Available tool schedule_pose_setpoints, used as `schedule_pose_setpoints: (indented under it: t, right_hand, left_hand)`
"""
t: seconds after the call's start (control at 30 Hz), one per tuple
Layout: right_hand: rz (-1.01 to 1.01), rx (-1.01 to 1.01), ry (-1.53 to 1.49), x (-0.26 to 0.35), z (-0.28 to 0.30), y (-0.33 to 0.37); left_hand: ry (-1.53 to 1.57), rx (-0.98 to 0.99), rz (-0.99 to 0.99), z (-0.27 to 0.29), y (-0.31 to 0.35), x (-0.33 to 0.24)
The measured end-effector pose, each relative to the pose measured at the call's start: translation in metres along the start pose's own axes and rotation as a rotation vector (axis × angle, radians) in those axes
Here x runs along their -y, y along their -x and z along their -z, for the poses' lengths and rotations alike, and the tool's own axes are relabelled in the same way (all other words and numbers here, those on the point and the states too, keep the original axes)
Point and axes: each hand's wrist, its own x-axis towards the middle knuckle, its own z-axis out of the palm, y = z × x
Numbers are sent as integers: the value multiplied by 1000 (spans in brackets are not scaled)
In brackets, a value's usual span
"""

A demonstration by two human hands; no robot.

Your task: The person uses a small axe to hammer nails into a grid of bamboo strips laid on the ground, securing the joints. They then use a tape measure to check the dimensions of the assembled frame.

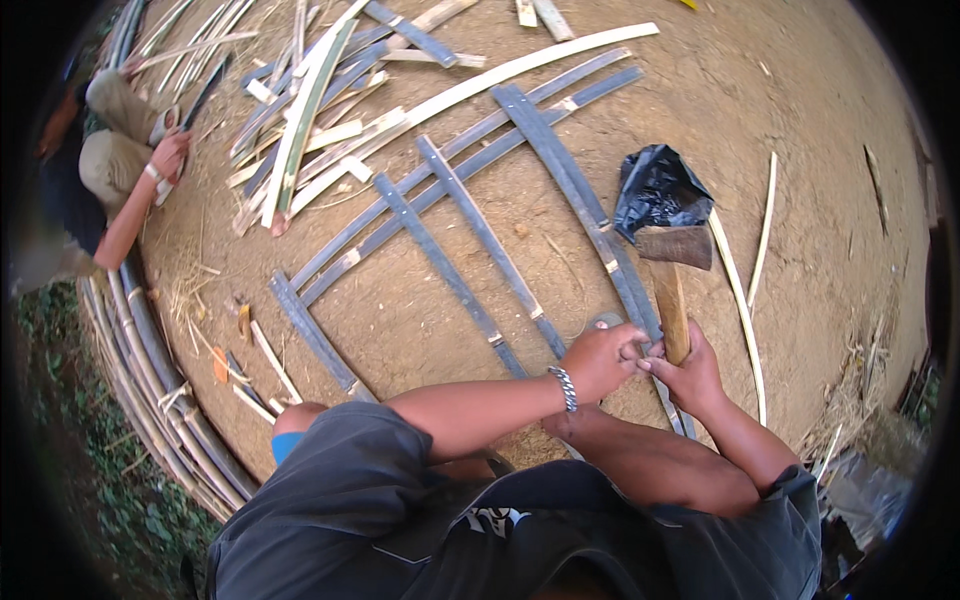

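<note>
My right hand (694,376) is wrapped round the lower wooden handle of a hatchet (669,300), its rusty metal head uppermost. Close beside it, my left hand (603,360), with a chain bracelet on the wrist, has its fingers pinched together; whatever may be between them is too small to make out. Both hands are over a long dark bamboo slat (572,188) on the ground. It belongs to a frame of crossed slats, with two thinner uprights (486,235) and two long crosspieces (420,207). A crumpled black plastic bag (661,188) lies just past the hatchet head.
A heap of split bamboo strips (318,120) lies at the far left. Another person (120,180) sits at the left edge holding a dark blade. Long bamboo poles (165,390) border the dirt ground on the left; thin pale strips (738,280) lie at right.
</note>
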Motion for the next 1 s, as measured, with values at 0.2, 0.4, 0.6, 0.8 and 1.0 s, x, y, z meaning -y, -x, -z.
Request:
schedule_pose_setpoints:
  t: [0.2, 0.4, 0.6, 0.8, 1.0]
  right_hand:
    - [-20, -24, 305, 9, 17, -9]
    - [272, -61, 368, 7, -39, -105]
    - [242, -235, 299, 35, -113, -202]
    - [97, -81, 498, 29, -113, -217]
    - [109, -84, 455, 26, -114, -220]
  left_hand:
    - [-5, -291, 164, 76, -37, 54]
    - [-403, -718, -114, 203, -138, 93]
    - [-547, -639, -190, 244, -202, 83]
    - [-506, -667, -280, 239, -224, 127]
    - [-439, -767, -237, 228, -230, 123]
